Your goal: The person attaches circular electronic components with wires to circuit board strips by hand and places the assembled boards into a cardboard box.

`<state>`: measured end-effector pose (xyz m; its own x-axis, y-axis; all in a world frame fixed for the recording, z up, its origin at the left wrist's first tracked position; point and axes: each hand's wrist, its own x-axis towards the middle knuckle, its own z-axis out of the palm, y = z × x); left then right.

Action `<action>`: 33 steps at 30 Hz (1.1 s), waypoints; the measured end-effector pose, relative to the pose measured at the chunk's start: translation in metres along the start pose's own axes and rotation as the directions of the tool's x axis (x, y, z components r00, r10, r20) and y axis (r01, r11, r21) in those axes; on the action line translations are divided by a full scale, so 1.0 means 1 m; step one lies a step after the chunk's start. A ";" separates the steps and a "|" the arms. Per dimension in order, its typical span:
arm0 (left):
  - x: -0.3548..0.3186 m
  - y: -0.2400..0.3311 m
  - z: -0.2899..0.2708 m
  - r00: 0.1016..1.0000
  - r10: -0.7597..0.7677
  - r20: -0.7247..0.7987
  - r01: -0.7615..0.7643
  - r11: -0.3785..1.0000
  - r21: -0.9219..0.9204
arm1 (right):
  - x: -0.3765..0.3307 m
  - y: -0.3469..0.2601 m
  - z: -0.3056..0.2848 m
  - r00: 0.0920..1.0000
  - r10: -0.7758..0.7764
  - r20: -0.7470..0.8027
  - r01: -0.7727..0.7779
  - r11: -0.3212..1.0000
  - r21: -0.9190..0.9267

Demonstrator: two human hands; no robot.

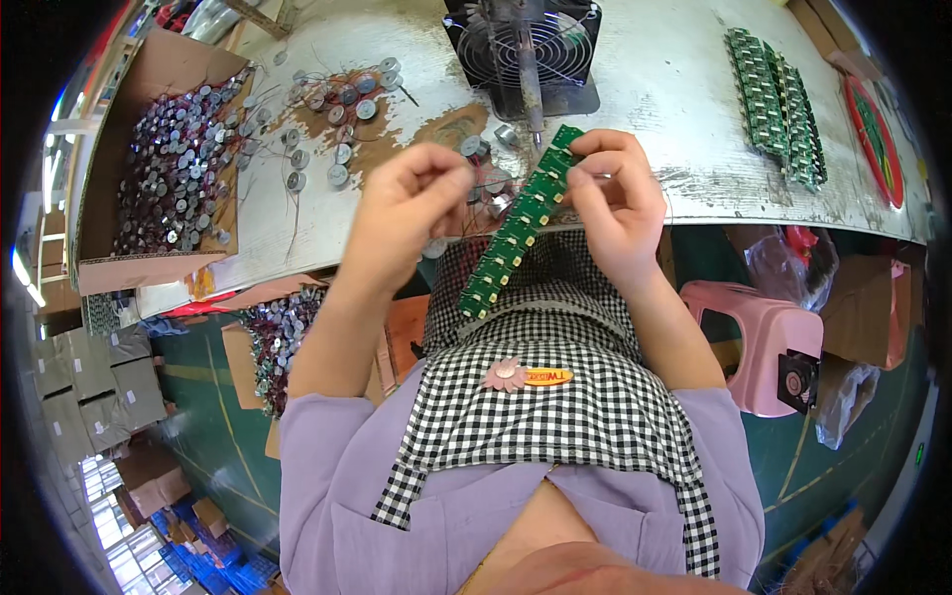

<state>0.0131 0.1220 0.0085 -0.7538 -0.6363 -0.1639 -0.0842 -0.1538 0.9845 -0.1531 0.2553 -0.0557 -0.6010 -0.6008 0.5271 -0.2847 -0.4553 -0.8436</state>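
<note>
My right hand (620,193) grips a long green circuit board strip (516,233) near its far end, thumb and fingers pinching its edge. The strip slants over the table edge toward my apron, with a row of small pale parts along it. My left hand (412,208) is closed in a pinch just left of the strip; whatever its fingertips hold is too small to make out. Between my hands lie several small round metal motors (475,147) with thin wires, partly hidden by fingers and board. A soldering iron (531,79) points down, its tip just beyond the strip's far end.
A black fan (570,50) stands behind the iron. At left is a cardboard box (99,273) full of wired motors (178,159), with loose motors (347,94) beside it. Stacked green boards (773,104) and a red-rimmed tray (878,139) lie right. A pink stool (759,327) stands below the table.
</note>
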 end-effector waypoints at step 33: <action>0.031 -0.024 0.047 0.978 0.191 -0.082 -0.181 0.977 0.110 | 0.009 -0.003 -0.001 0.989 -0.120 0.090 0.131 0.983 -0.129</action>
<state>-0.0388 0.1420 -0.0170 -0.6998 -0.7140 0.0225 -0.0171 0.0482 0.9987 -0.1589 0.2517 -0.0486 -0.4927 -0.5983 0.6319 -0.4551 -0.4418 -0.7731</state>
